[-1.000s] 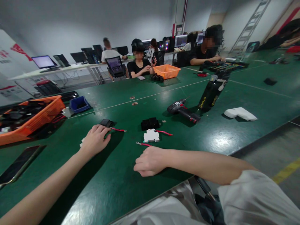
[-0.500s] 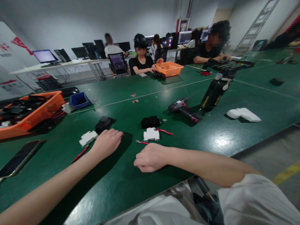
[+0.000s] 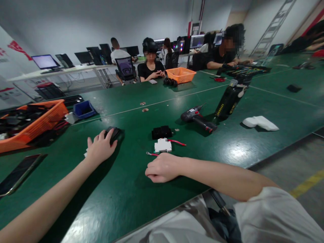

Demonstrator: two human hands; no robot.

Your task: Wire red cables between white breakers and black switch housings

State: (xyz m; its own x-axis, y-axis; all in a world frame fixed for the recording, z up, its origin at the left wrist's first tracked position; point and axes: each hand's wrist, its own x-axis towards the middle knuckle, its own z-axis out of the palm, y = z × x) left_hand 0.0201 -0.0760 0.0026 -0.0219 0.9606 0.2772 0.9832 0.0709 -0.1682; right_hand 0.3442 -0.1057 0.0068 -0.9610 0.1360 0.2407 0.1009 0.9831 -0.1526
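Note:
My left hand (image 3: 101, 148) reaches over the table with its fingers spread, the fingertips at a black plastic block (image 3: 115, 133). A white circuit breaker lies mostly hidden under that hand. My right hand (image 3: 163, 167) rests closed on the table; whatever its curled fingers hold, if anything, is hidden. Just beyond it lies another white circuit breaker (image 3: 162, 145) with a red wire (image 3: 178, 142) on its right and a ring terminal (image 3: 150, 153) on a red lead at its lower left. A second black plastic block (image 3: 162, 132) sits behind this breaker.
A cordless drill (image 3: 198, 118) and a black cylinder (image 3: 229, 101) stand to the right, with a white object (image 3: 260, 123) beyond. At left are an orange basket (image 3: 43, 126) of black parts, a blue bin (image 3: 84, 109) and a phone (image 3: 19, 173). Co-workers sit across the table.
My left hand has moved left and opened out, from a closed pose to spread fingers over the black block and breaker. My right hand stays closed in nearly the same place.

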